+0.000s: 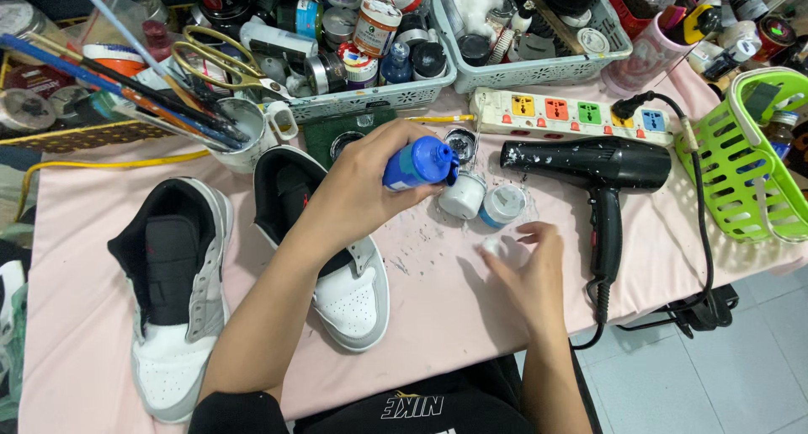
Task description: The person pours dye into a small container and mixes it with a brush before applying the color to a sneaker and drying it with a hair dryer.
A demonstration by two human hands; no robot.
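Holding one blue bottle (418, 164); two sneakers (174, 295), two jars (462, 196).

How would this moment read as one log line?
left hand: tips blue bottle toward white jars | right hand: holds small white cap | sneakers at left

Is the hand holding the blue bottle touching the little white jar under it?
Apart. The head view shows the left hand wrapped around the blue bottle, tipped over the small white jar. Only the bottle's end reaches the jar; the fingers stay clear of it.
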